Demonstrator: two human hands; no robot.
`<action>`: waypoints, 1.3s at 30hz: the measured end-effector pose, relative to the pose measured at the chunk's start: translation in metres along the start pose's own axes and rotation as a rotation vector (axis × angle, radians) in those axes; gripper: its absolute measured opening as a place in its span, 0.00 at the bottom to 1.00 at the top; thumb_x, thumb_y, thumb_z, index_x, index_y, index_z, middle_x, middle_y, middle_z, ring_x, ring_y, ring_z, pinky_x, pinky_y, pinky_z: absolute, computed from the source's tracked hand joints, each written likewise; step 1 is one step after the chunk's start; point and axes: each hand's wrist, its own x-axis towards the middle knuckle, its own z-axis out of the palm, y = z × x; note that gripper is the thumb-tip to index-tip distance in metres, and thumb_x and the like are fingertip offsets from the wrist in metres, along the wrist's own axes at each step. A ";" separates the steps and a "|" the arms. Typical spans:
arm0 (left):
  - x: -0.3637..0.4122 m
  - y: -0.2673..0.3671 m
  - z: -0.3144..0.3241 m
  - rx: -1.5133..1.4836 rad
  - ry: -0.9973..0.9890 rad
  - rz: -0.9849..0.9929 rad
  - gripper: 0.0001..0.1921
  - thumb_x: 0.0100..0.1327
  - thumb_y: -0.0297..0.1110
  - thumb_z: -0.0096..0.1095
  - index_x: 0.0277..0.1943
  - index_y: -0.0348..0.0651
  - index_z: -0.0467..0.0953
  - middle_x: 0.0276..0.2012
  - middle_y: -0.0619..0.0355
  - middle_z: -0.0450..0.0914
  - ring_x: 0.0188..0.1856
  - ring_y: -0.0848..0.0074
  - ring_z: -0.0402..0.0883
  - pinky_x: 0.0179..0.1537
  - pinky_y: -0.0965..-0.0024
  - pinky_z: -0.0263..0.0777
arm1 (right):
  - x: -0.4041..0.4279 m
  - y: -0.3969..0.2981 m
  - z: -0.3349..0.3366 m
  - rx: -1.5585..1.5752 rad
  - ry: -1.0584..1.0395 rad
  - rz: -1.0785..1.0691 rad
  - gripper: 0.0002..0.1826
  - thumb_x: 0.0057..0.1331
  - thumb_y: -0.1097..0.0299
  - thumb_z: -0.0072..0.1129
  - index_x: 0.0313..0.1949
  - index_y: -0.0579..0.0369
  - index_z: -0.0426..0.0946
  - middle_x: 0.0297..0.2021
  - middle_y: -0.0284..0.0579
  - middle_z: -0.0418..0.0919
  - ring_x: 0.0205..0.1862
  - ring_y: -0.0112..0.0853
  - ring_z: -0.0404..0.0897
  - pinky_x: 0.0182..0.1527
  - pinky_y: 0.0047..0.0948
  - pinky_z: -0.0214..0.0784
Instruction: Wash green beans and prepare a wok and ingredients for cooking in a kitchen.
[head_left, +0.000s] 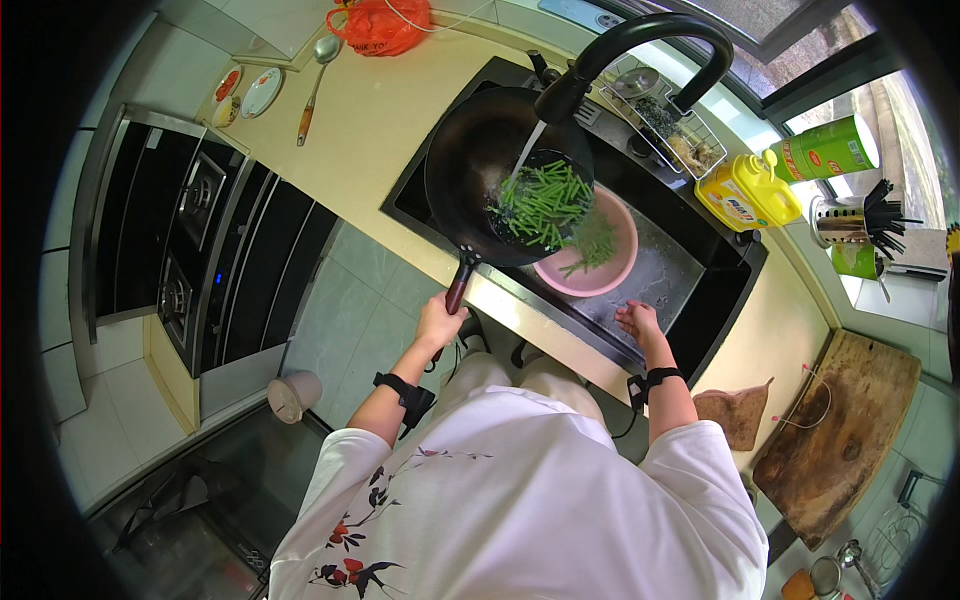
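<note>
My left hand (440, 323) grips the dark handle (459, 289) of a black wok (465, 161), which is held over the sink. Water runs from the black faucet (559, 97) into the wok, onto cut green bean pieces (546, 196). Partly under the wok, a pink basin (626, 255) sits in the sink with more cut green beans (592, 244) inside; the wok hides part of its rim. My right hand (637, 319) hangs over the near side of the sink (679, 259), just right of the basin, its fingers loosely curled and holding nothing.
A ladle (315, 82) and small dishes (262, 93) lie on the left counter. A yellow detergent jug (746, 195), a wire rack (667, 127) and a utensil holder (840, 223) stand behind the sink. At right are a wooden cutting board (840, 439) and a brown cloth (735, 416).
</note>
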 end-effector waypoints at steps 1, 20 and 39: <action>-0.001 0.003 -0.001 0.002 -0.008 -0.025 0.16 0.58 0.32 0.64 0.49 0.37 0.74 0.25 0.48 0.80 0.20 0.65 0.81 0.24 0.63 0.74 | -0.001 0.000 -0.001 -0.007 0.011 0.002 0.15 0.68 0.75 0.37 0.54 0.55 0.62 0.36 0.46 0.79 0.34 0.35 0.81 0.35 0.32 0.75; 0.005 -0.012 0.009 0.062 0.076 -0.025 0.17 0.56 0.36 0.65 0.47 0.42 0.76 0.35 0.41 0.82 0.41 0.49 0.81 0.43 0.54 0.74 | -0.008 -0.010 -0.004 0.014 0.032 -0.022 0.17 0.67 0.76 0.38 0.56 0.56 0.62 0.35 0.45 0.79 0.33 0.33 0.80 0.35 0.31 0.73; -0.004 -0.022 0.022 0.171 0.227 0.124 0.13 0.54 0.32 0.58 0.43 0.43 0.74 0.30 0.39 0.80 0.35 0.45 0.79 0.38 0.48 0.72 | -0.015 -0.018 -0.021 0.027 0.038 -0.064 0.23 0.65 0.78 0.37 0.60 0.59 0.61 0.40 0.47 0.77 0.35 0.33 0.78 0.38 0.31 0.72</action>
